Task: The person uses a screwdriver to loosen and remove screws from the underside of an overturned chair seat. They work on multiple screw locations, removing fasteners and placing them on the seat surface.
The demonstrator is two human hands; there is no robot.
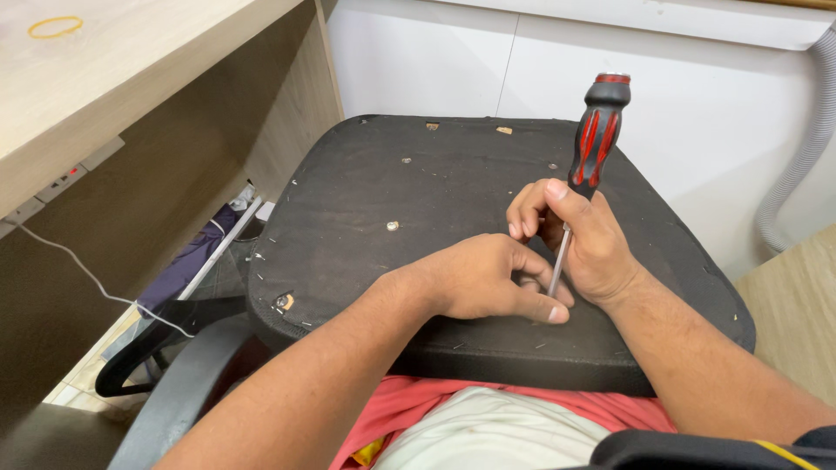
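A screwdriver with a black and red plastic handle and thin metal shaft (pixel 595 130) is held upright right of the frame centre by the right hand (pixel 588 244), whose grip is pressed around the shaft. The left hand (pixel 483 280) is laid flat on the black fabric underside of a chair seat (pixel 366 200), its thumb and fingers pinching near the tip; what is pinched cannot be told. If the tip is pushed at a slant, it could slip and the left fingers could be hurt. A yellow rubber band (pixel 55 27) is seen on the pale wooden desk (pixel 131 70) in the upper left.
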